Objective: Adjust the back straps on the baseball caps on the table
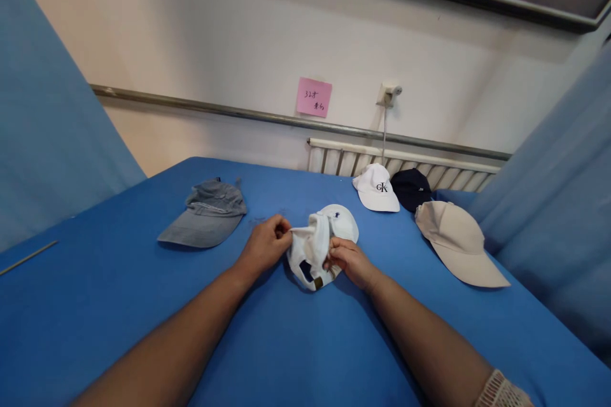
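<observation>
A white baseball cap (310,241) with a small dark blue emblem lies on the blue-covered table, its brim pointing away and its back strap with a brass-coloured buckle toward me. The crown is partly folded in. My left hand (268,241) pinches the cap's left edge between thumb and fingers. On the other side, my right hand (351,259) grips the fabric near the cap's right rear edge; its fingertips are partly hidden against the cloth.
A grey cap (210,216) rests to the left. Toward the right are a white lettered cap (375,187), a dark navy cap (411,189) and a beige cap (458,238). A thin stick (28,259) lies far left. Behind the table (296,343) stands a radiator (329,158); curtains hang at both sides.
</observation>
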The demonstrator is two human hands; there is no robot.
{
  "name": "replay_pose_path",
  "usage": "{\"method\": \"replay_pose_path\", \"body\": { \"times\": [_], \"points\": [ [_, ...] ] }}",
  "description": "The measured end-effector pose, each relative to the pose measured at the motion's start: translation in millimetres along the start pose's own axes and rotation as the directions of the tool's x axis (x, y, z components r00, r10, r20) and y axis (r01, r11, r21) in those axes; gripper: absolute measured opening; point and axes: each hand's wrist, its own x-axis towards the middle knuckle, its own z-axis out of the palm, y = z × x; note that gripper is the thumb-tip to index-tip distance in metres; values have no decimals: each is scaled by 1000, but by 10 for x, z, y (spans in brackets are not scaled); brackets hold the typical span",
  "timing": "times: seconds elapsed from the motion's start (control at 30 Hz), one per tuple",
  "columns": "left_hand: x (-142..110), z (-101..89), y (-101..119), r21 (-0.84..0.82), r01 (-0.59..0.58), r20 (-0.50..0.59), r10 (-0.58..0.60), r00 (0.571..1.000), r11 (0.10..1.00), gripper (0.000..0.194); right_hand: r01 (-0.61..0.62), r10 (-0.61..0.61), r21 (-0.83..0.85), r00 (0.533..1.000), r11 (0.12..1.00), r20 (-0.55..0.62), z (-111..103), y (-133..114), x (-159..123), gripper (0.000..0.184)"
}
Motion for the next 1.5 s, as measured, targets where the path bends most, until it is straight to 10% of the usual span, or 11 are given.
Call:
{"method": "replay_pose_path", "body": {
  "times": [0.13, 0.37, 0.6, 1.13, 1.5],
  "points": [
    [74, -116, -65, 48, 126, -92, -121, 988, 991, 7, 24, -23, -154, 1000, 988, 11, 6, 35, 29, 10],
    [23, -86, -14, -64, -18, 158, 28, 987, 998, 32, 77, -118, -358, 989, 930, -94, 34, 183, 62, 7],
    [-112, 78, 118, -263, -41, 455, 162, 876, 964, 35, 122, -147, -348, 988, 929, -46, 77, 204, 63, 20],
    [-144, 243, 114, -160, -132, 445, 191, 875, 978, 27, 138, -150, -370, 989, 919, -2, 73, 209, 62, 7],
    [-104, 101, 103, -31, -150, 292, 152, 944, 988, 21, 222, -353, -681, 934, 697, -56, 99, 18, -60, 7]
  ]
}}
